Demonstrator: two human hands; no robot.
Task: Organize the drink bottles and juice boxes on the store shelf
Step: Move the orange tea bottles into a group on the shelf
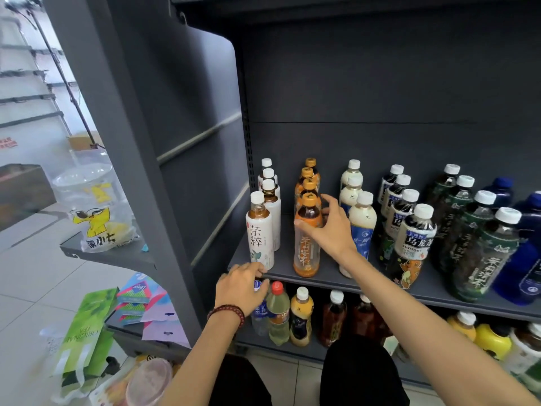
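On the grey shelf (284, 271) stand rows of bottles. My right hand (328, 227) reaches to the front orange-capped tea bottle (306, 247); its thumb lies against the bottle's shoulder and its fingers are spread behind the neck. A row of white-labelled tea bottles (260, 232) stands to the left. My left hand (241, 288) is lower, its fingers curled over the top of a blue-labelled clear bottle (259, 313) on the shelf below, hiding the cap. Beside that bottle stands a red-capped pale green bottle (278, 312).
Milky white bottles (361, 227), dark oolong bottles (412, 238), green-labelled tea bottles (480, 253) and blue bottles (524, 259) fill the shelf to the right. The lower shelf holds yellow and brown bottles (333, 317). Packets and a plastic bag (96, 212) lie on the left.
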